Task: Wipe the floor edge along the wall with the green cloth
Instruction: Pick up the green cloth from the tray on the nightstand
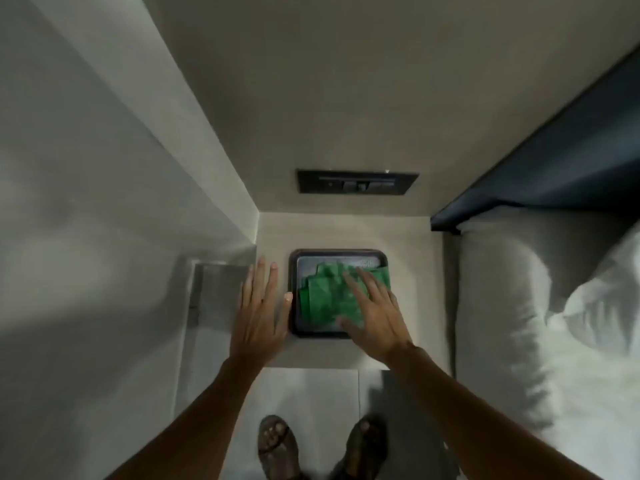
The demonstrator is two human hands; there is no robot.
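The green cloth (323, 299) lies crumpled in a dark square tray (292, 292) on a beige bedside shelf. My right hand (375, 313) rests flat on the cloth's right side, fingers spread, not closed around it. My left hand (259, 306) hovers open just left of the tray, thumb touching the tray's left rim. The pale tiled floor (311, 410) shows below the shelf, between my two sandalled feet (277, 445).
A grey wall (86, 202) runs along the left with a shiny metal strip (207, 306) near the shelf. A black switch panel (356, 182) sits on the back wall. A bed with white pillows (536, 323) and a dark headboard (554, 168) fills the right.
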